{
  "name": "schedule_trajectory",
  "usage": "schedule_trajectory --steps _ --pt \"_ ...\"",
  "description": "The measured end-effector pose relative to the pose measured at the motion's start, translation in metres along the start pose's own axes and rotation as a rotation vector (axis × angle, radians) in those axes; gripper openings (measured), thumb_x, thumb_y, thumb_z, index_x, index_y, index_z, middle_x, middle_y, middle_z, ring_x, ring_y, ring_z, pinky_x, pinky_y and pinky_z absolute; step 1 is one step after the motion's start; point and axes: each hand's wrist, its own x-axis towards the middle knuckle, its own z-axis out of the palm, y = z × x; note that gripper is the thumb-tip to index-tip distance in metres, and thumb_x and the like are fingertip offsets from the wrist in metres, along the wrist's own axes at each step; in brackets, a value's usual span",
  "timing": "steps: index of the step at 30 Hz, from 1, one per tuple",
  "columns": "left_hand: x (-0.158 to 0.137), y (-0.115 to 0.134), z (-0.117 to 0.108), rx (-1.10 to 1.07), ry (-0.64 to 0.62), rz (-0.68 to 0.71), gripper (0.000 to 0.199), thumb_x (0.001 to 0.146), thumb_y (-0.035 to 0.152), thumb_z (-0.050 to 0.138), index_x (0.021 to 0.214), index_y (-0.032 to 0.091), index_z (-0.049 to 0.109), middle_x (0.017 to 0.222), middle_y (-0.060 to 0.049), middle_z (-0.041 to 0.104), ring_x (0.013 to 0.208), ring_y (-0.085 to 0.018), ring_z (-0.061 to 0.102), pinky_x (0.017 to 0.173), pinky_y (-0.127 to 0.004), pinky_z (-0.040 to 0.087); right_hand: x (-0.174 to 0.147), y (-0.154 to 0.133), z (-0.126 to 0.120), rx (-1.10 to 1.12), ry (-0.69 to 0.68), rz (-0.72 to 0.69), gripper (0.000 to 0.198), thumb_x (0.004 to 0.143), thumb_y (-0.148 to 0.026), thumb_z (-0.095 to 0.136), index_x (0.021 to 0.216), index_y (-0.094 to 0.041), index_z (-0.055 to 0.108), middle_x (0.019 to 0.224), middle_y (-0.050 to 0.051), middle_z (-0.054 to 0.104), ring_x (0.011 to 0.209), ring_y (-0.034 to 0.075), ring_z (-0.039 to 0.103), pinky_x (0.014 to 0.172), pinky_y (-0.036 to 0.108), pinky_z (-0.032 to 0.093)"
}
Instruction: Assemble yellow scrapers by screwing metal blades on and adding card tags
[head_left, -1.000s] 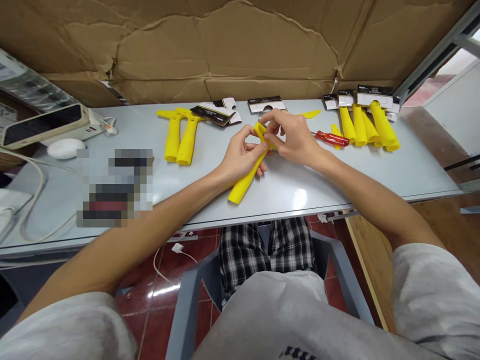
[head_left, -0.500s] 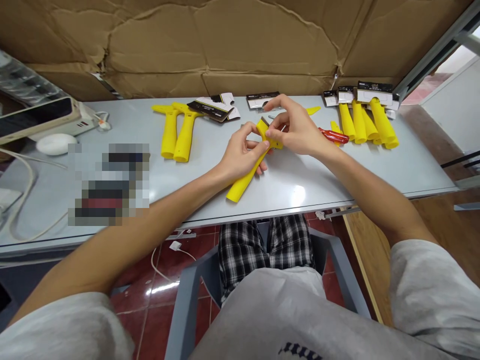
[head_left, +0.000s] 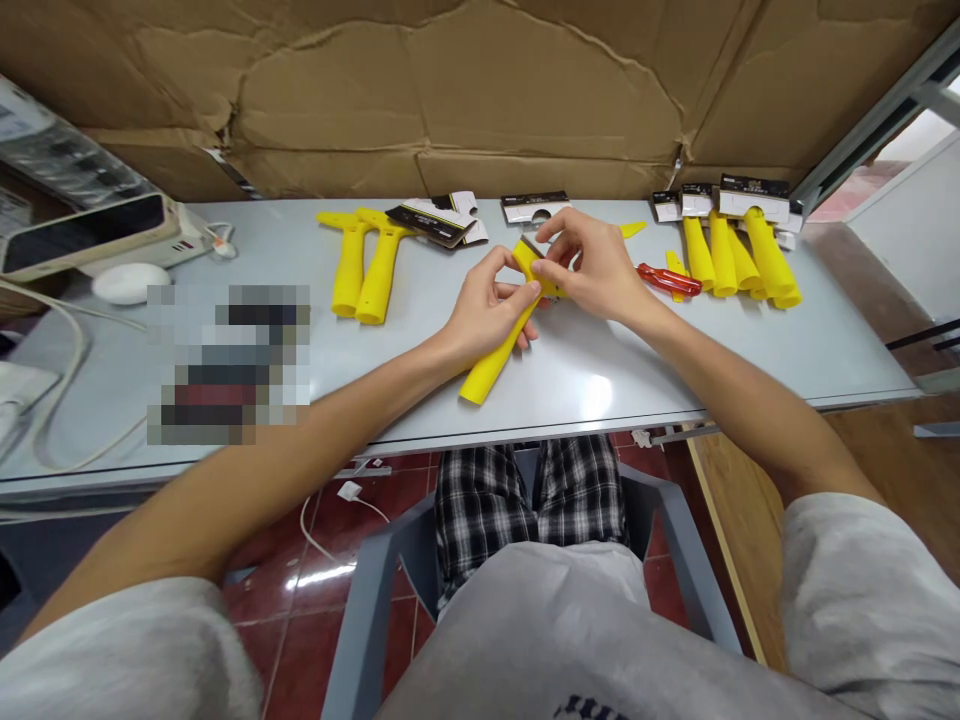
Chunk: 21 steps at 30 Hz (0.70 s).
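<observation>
The yellow tool point(head_left: 495, 358) is over the middle of the worktop point(head_left: 600, 375), slanting with its open tube end toward the person. The left hand point(head_left: 480, 310) grasps it just below the head, thumb on top and fingers wrapped under, a grip that probably steadies it while leaving the head exposed. The right hand point(head_left: 596, 268) has its thumb against the head, fingers curled above, near a dark strip point(head_left: 533, 246); whether it pinches anything small I cannot tell.

A red screwdriver point(head_left: 670, 279) lies just beyond the right wrist, seemingly kept within easy reach, next to a small yellow piece point(head_left: 676, 262). Farther right, carded tools point(head_left: 770, 257) lie side by side, perhaps lined up to keep them together. To the left, two uncarded tools point(head_left: 380, 275) lie parallel, beside loose cards point(head_left: 431, 226), apparently grouped apart. Cardboard point(head_left: 525, 90) stands behind.
</observation>
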Motion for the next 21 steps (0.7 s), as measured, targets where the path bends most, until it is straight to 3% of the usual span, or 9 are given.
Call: schedule_trajectory --steps 5,10,13,21 --pt "0.008 0.002 -0.011 -0.039 0.109 -0.032 0.042 0.092 0.044 0.079 0.116 0.027 0.048 0.090 -0.003 0.080 0.054 -0.015 0.069 0.046 -0.028 0.054 0.012 0.022 -0.047 -0.157 -0.008 -0.029 0.062 0.083 -0.069 0.077 0.113 -0.015 0.070 0.096 0.009 0.068 0.085 0.010 0.057 0.089 0.030 0.052" --pt "0.016 0.003 -0.023 -0.047 0.133 -0.008 0.047 0.093 0.054 0.078 0.118 0.028 0.048 0.092 -0.002 0.081 0.062 -0.016 0.071 0.052 -0.028 0.055 0.016 0.067 -0.092 -0.421 -0.267 0.138 0.072 0.056 -0.062 0.097 0.112 -0.019 0.078 0.089 0.007 0.066 0.077 0.008 0.049 0.079 0.027 0.047" --pt "0.016 0.003 -0.023 -0.058 0.130 0.008 0.046 0.094 0.055 0.077 0.119 0.028 0.049 0.098 -0.005 0.083 0.060 -0.016 0.069 0.051 -0.029 0.055 0.018 0.093 -0.107 -0.443 -0.343 0.207 0.075 0.045 -0.059 0.102 0.106 -0.020 0.080 0.081 0.004 0.063 0.071 0.007 0.047 0.075 0.026 0.045" --pt "0.012 0.008 -0.018 -0.080 0.134 -0.007 0.043 0.094 0.048 0.077 0.121 0.028 0.049 0.099 -0.006 0.084 0.057 -0.016 0.069 0.049 -0.029 0.055 0.019 0.116 -0.123 -0.412 -0.538 0.142 0.066 0.051 -0.061 0.098 0.086 -0.009 0.078 0.063 0.003 0.054 0.068 0.003 0.042 0.075 0.025 0.035"
